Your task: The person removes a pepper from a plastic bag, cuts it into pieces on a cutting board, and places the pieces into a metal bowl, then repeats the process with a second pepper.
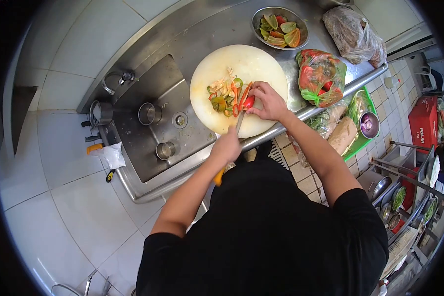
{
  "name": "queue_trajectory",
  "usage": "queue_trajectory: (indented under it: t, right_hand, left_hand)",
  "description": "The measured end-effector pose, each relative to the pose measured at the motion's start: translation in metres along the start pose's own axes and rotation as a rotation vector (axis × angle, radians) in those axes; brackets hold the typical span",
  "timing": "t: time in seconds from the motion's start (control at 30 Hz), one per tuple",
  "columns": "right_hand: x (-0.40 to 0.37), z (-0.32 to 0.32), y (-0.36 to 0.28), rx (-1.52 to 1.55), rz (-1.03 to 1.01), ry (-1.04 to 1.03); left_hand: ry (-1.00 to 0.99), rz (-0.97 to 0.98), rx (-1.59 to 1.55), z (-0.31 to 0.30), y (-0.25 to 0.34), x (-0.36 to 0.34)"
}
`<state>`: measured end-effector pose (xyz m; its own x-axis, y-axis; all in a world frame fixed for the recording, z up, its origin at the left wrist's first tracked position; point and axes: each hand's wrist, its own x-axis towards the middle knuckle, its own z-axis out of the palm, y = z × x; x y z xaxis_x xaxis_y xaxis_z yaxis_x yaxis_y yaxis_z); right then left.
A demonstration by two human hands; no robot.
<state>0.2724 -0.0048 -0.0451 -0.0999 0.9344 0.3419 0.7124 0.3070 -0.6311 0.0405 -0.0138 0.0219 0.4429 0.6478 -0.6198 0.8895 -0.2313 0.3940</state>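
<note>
My left hand (226, 147) is closed around the yellow handle of a knife (240, 122), whose blade reaches onto a round white cutting board (261, 64). My right hand (269, 102) pinches a red bell pepper (249, 102) on the board, and the blade tip lies right beside it. Thin red strips (235, 92) sit at the pepper's left side. Farther left is a pile of green and red pepper trimmings (224, 101) with pale cores and seeds.
A steel sink (150, 93) with metal cups lies left. Behind the board stands a steel bowl (280, 44) of pepper pieces. To the right are a bag of red peppers (322, 76), another plastic bag (352, 34) and a green crate (365, 140) of produce. Metal shelving (409, 182) stands far right.
</note>
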Motion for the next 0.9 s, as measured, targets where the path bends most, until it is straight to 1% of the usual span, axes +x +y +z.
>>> queue_trajectory:
  t: [0.03,0.13,0.17,0.23,0.27,0.3,0.33,0.4,0.43,0.47,0.53,0.6,0.63,0.67,0.7,0.73,0.8,0.83,0.9]
  right_hand:
    - [0.0,0.001,0.001,-0.022,-0.011,0.002]
    - [0.002,0.003,0.0,-0.05,-0.019,0.004]
    - [0.002,0.002,0.0,-0.046,0.004,-0.012]
    - [-0.002,0.0,-0.003,-0.051,0.019,-0.029]
    - [-0.007,0.0,-0.007,-0.105,0.038,0.022]
    - [-0.014,-0.001,-0.01,-0.16,0.054,0.07]
    - [-0.024,0.0,-0.01,-0.167,0.044,0.067]
    - [-0.05,0.001,-0.012,-0.253,0.074,0.097]
    - [-0.057,-0.004,-0.02,-0.162,0.089,0.09]
    - [-0.056,-0.003,-0.017,-0.168,0.086,0.097]
    - [-0.057,-0.002,-0.019,-0.093,0.231,0.163]
    - [-0.041,-0.004,-0.018,-0.099,0.266,0.183]
    - [-0.029,-0.008,-0.019,-0.141,0.217,0.164]
    - [-0.018,-0.01,-0.017,-0.181,0.169,0.146]
    - [-0.013,-0.006,-0.011,-0.174,0.193,0.03]
    - [-0.013,0.001,-0.009,-0.175,0.196,0.031]
    - [-0.013,0.014,-0.007,-0.389,0.297,-0.184]
    - [-0.016,0.016,-0.006,-0.402,0.291,-0.21]
    - [-0.026,0.016,-0.008,-0.397,0.29,-0.22]
  left_hand:
    - [-0.041,-0.042,0.019,-0.001,-0.002,-0.014]
    - [-0.032,-0.038,-0.043,0.008,-0.012,-0.012]
    - [0.013,0.006,-0.062,0.01,-0.012,0.0]
    - [0.032,0.021,-0.067,0.009,-0.009,0.025]
    - [0.052,0.039,-0.067,0.009,-0.009,0.032]
    - [0.056,0.025,-0.059,0.011,-0.012,0.025]
    - [0.066,0.027,-0.067,0.011,-0.016,0.012]
    - [0.006,0.002,-0.06,0.012,-0.03,-0.019]
    - [0.008,0.003,-0.062,0.015,-0.039,-0.03]
    - [-0.003,-0.006,-0.07,0.015,-0.048,-0.036]
    - [-0.019,-0.012,-0.079,0.01,-0.055,-0.042]
    - [0.032,-0.026,-0.093,0.004,-0.055,-0.044]
    - [0.034,-0.021,-0.094,0.003,-0.054,-0.044]
    - [0.078,-0.003,-0.135,0.002,-0.052,-0.043]
    - [0.118,0.012,-0.175,0.002,-0.052,-0.043]
    - [0.116,0.015,-0.174,0.009,-0.056,-0.036]
    - [0.066,0.097,-0.358,0.024,-0.064,-0.018]
    - [0.067,0.102,-0.359,0.027,-0.066,-0.016]
    - [-0.043,0.024,-0.389,0.032,-0.067,-0.014]
